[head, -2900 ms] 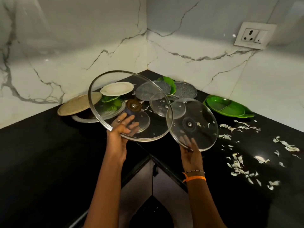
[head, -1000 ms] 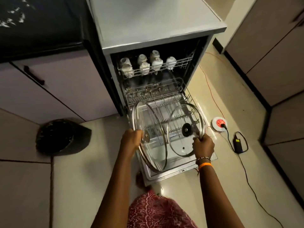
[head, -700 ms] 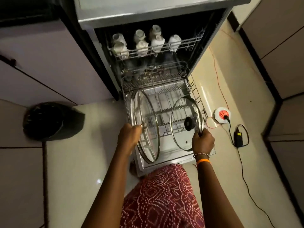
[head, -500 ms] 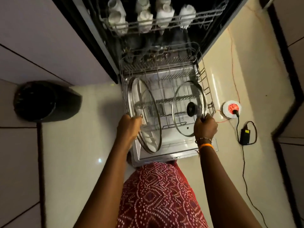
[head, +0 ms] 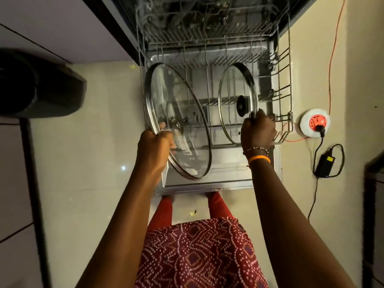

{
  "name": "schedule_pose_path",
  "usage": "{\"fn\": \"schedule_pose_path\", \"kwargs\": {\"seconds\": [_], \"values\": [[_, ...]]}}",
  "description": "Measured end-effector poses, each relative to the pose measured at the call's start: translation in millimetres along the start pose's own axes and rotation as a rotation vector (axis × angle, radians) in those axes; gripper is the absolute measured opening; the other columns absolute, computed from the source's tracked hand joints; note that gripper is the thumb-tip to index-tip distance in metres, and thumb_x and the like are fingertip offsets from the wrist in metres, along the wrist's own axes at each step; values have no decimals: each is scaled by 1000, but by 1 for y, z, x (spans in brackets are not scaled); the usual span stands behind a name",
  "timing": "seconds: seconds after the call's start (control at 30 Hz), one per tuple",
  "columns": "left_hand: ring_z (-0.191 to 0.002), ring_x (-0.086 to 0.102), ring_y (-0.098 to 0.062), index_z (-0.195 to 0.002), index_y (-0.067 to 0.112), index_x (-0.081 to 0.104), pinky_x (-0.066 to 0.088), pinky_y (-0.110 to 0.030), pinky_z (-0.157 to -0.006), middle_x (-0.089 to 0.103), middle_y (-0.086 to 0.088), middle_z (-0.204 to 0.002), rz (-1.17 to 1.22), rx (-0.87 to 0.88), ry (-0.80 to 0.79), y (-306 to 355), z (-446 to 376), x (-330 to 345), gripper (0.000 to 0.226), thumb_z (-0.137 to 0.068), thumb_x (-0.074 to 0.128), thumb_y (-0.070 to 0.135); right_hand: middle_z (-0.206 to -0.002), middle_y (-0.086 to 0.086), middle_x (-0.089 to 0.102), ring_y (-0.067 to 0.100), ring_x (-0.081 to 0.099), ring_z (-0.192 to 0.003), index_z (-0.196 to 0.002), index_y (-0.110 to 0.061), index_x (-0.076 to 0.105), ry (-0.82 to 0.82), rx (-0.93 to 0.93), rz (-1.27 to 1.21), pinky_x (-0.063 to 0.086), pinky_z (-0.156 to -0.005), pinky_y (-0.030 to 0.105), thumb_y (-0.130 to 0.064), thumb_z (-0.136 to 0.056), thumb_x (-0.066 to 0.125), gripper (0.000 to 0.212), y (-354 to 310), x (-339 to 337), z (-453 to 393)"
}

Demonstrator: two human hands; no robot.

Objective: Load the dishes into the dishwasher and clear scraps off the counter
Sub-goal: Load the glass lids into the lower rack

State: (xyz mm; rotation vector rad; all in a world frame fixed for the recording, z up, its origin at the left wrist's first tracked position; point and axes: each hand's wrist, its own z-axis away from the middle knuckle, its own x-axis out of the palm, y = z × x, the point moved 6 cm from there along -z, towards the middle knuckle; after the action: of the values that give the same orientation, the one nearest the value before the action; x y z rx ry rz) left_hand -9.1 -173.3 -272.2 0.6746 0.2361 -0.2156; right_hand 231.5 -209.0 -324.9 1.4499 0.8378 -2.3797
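While the head view looks almost straight down, both hands work over the pulled-out lower rack (head: 286, 84) of the dishwasher (head: 207, 21) at upper centre. Left hand (head: 154, 150), centre frame, fingers curled round the metal rim of the large glass lid (head: 178, 113); lid stands on edge, tilted, over the left part of the rack and the open door (head: 207, 183) below it. Right hand (head: 257, 129), just right of centre, grips the lower rim of the small glass lid (head: 230, 90), which is upright on edge among the rack tines on the right side, black knob (head: 241, 105) facing the camera side. Whether either lid already rests on the wires cannot be told. Beaded and orange bands (head: 258, 157) on the right wrist. Black bin (head: 39, 88) at left edge on the pale floor. Round extension socket (head: 314, 123) with a red light at right, black plug in it, black adapter (head: 325, 165) below, thin orange cord (head: 332, 48) running up. Red patterned garment (head: 197, 254) fills bottom centre.
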Motion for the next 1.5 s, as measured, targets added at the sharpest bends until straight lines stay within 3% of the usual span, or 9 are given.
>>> {"fn": "schedule_pose_path", "kwargs": {"seconds": [0.1,0.23,0.47,0.63,0.83,1.17,1.3,1.4,1.5], "values": [[-82,60,-33,-86,20,56,56,-32,-65,58,-4,-77,104,-38,-4,-11,-9,3,29,-85,42,-5,-105,22,66,37,60,-100,-113,-4,59,6,-36,22,45,-77,35,-12,-91,48,26,0,15,-2],[-94,65,-38,-108,13,54,56,-36,-73,63,-11,-111,183,-57,-6,-18,-15,4,35,-84,40,-8,-104,22,66,40,60,-99,-117,-7,58,13,-58,28,45,-78,37,-13,-90,49,30,1,26,-5],[-94,66,-36,-129,4,50,56,-40,-81,62,-11,-115,224,-48,-11,-24,-19,5,50,-82,38,-10,-108,21,65,39,57,-105,-107,-4,60,-112,-29,81,42,-86,36,-15,-87,51,25,-2,41,-18],[-96,66,-35,-122,12,54,58,-31,-75,61,-11,-120,254,-63,-20,-28,-18,4,49,-82,38,-11,-106,24,65,42,57,-101,-99,0,63,-146,-73,127,45,-79,35,-13,-85,52,22,-8,32,-28],[-88,67,-28,-87,23,59,57,-26,-69,60,-9,-122,265,-35,-36,-25,-19,2,38,-84,39,-10,-101,28,64,45,58,-95,-93,5,62,-85,-20,71,44,-75,37,-22,-89,52,29,-5,20,-25],[-87,67,-26,-109,12,60,57,-34,-76,61,-12,-124,253,-42,-14,-24,-20,-2,36,-85,41,-7,-112,21,64,38,57,-107,-106,-2,62,-321,106,75,45,-87,36,-14,-86,54,25,18,98,-21],[-83,68,-26,-90,16,62,58,-28,-66,59,-15,-126,296,-5,-1,-22,-18,-8,26,-87,44,-2,-117,15,62,30,56,-110,-119,-3,52,-341,152,-179,43,-88,32,-27,-82,68,47,33,104,-7],[-74,71,-27,-86,15,64,59,-29,-61,63,-15,-119,350,35,43,-26,-16,-17,19,-71,54,13,-100,11,57,26,56,-92,-112,-5,48,-63,72,-320,44,-78,31,-30,-82,67,43,36,72,20],[-75,72,-28,-108,6,63,60,-31,-62,69,-14,-107,408,93,49,-35,-14,-32,49,-63,45,18,-87,5,55,23,56,-76,-107,-13,42,-339,308,-619,47,-65,28,-33,-88,59,32,29,75,58]]}}
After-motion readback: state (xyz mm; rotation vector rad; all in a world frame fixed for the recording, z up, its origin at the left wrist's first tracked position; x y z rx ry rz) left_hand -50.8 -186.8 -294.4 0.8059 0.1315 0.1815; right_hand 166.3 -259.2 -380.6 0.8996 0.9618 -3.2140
